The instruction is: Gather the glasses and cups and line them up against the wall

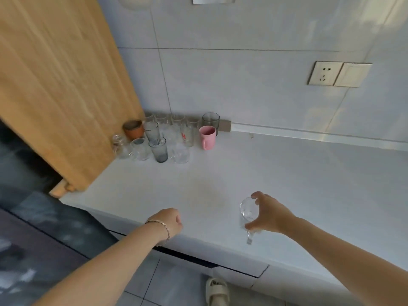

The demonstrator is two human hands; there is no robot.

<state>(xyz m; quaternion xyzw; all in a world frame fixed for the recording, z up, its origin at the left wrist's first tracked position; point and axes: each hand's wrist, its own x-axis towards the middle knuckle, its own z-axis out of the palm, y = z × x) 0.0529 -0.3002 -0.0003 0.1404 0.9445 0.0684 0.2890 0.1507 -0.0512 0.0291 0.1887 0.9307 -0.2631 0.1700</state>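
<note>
Gripping: my right hand is clamped round a clear glass mug near the front edge of the worktop, fingers over the rim side, thumb low by the base.
Handle: it points toward me, past the thumb; I would not lift by it, since the body grip looks the firmer one.
Left hand: curled loosely, holding nothing, hovering by the worktop's front edge, well apart from the mug.
Destination: the cluster of glasses stands in the far corner where the wooden panel meets the tiled wall, several rows deep rather than one line.
Open slot: bare worktop runs along the wall to the right of the dark grey glass and the pink cup; I judge that the natural place for this one.
Carry: I would raise the mug clear, keep it upright, and travel over the empty middle of the worktop, not over the cluster.
Set-down: base flat first, just beside the dark grey glass and close to the wall, handle turned away from its neighbours.
Risk: clear glass is slick and hard to read against the pale worktop; a nudge could topple the crowded front row.
Progress: one mug out, the line itself not yet formed.
</note>
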